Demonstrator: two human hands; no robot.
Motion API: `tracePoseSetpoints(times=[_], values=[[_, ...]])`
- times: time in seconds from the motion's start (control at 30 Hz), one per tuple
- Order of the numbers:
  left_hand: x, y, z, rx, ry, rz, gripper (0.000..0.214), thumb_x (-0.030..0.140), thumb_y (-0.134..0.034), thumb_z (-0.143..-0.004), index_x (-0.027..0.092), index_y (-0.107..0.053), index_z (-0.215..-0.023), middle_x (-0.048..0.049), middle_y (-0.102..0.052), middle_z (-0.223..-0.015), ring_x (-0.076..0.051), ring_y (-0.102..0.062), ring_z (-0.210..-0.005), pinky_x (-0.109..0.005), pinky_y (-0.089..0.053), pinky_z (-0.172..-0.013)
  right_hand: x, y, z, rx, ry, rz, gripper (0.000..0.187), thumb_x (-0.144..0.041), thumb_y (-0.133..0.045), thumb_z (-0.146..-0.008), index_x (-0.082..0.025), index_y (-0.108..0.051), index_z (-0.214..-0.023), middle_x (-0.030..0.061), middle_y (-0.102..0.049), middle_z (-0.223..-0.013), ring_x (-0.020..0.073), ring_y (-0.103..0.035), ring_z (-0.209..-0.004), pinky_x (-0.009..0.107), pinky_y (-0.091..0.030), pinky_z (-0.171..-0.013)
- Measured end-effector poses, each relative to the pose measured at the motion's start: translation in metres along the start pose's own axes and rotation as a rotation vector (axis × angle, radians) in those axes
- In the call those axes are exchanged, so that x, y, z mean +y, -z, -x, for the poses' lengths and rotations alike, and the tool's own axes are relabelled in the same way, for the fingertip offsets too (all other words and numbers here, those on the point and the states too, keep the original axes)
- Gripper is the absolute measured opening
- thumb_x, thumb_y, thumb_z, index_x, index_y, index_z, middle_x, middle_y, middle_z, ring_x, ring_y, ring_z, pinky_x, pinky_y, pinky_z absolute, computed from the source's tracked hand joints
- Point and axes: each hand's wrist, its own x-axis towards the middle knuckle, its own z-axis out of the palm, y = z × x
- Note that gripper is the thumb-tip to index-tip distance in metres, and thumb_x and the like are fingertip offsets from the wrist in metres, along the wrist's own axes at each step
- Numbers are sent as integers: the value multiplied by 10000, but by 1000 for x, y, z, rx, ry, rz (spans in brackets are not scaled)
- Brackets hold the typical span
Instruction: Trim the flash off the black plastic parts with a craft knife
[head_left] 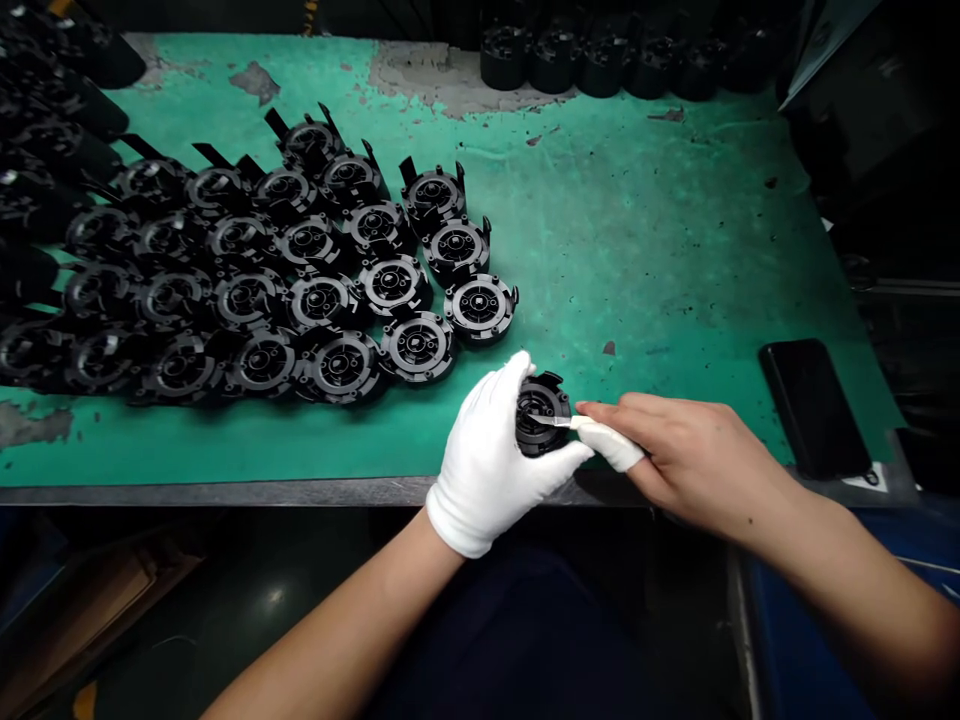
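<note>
My left hand (491, 450), in a white glove, is closed around a round black plastic housing (551, 437) at the table's front edge. The housing's ringed face is turned up, and a tab rises from its far rim. A small scalpel-like knife (556, 421) is pinched in my right hand (686, 445), which is bare except for a white covering on the thumb. The blade points left and lies over the middle of the housing; whether it touches the plastic I cannot tell. The fingers hide most of the knife's handle.
Rows of similar black housings (341, 365) fill the left of the green table (660, 220). More black parts (553, 60) line the back edge. A black phone (814, 405) lies at the right. Patches of the green surface are worn to grey.
</note>
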Motion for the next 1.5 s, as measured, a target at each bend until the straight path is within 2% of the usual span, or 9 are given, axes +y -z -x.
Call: tracePoseSetpoints(times=[0.23, 0.37, 0.47, 0.57, 0.7, 1.1, 1.27, 1.4, 1.5], values=[[0, 0, 0, -12, 8, 27, 993, 598, -783, -760, 158, -313, -1515, -171, -574, -1401, -329, -558, -1327, -488, -449, -1153, -4, 11, -14, -22, -130, 237, 440, -218, -512, -886, -242, -657, -1301, 60, -750, -973, 239, -689, -722, 328, -320, -499], [1, 2, 0, -11, 6, 41, 994, 598, -785, -758, 170, -307, -1517, -171, -578, -1393, -341, -569, -1312, -514, -462, -1137, 0, 8, -8, -9, -102, -23, 336, -231, -442, -968, -250, -640, -1239, 55, -762, -1013, 229, -708, -816, 312, -436, -616], [0, 2, 0, -5, -15, 48, 1015, 622, -781, -751, 155, -307, -1517, -179, -571, -1405, -340, -560, -1326, -505, -458, -1146, -2, 1, 1, -64, -158, -188, 265, -227, -427, -979, -244, -630, -1149, 28, -751, -877, 218, -693, -728, 311, -441, -626], [0, 2, 0, 7, -11, 34, 1000, 644, -763, -761, 145, -326, -1509, -186, -558, -1427, -338, -549, -1343, -494, -452, -1155, -7, -9, 6, -123, -152, -282, 258, -184, -431, -952, -237, -620, -1120, 27, -744, -878, 220, -697, -757, 309, -440, -647], [0, 1, 0, 10, 0, 22, 987, 666, -742, -770, 135, -343, -1500, -194, -559, -1429, -337, -543, -1352, -494, -447, -1159, -10, -13, 4, -147, -122, -285, 259, -144, -425, -929, -221, -613, -1090, 30, -724, -833, 216, -676, -719, 302, -413, -625], [0, 2, -1, -11, -11, 9, 977, 670, -735, -775, 152, -341, -1503, -201, -547, -1443, -347, -532, -1364, -530, -451, -1144, -6, 1, -8, -309, -39, -184, 239, -83, -419, -851, -219, -573, -973, 12, -663, -743, 193, -634, -658, 285, -333, -582], [-1, 5, -2, -76, -58, 11, 975, 646, -729, -793, 150, -312, -1521, -201, -531, -1473, -346, -491, -1405, -540, -418, -1175, -8, 2, -6, -383, -18, -176, 291, -40, -439, -811, -203, -602, -989, 34, -704, -777, 219, -677, -719, 292, -376, -608], [-1, 5, -3, -77, -85, 14, 941, 576, -745, -801, 138, -317, -1515, -201, -531, -1472, -341, -492, -1405, -530, -417, -1179, -4, 9, 0, -233, -38, -291, 338, -100, -456, -893, -235, -629, -1151, 38, -757, -1011, 222, -711, -896, 300, -459, -739], [-2, 4, -3, -72, -95, 33, 932, 537, -748, -797, 137, -313, -1517, -198, -528, -1474, -343, -492, -1404, -530, -417, -1178, -3, 12, 3, -179, -50, -223, 355, -107, -462, -895, -242, -630, -1177, 41, -757, -1062, 233, -715, -923, 315, -474, -746]])
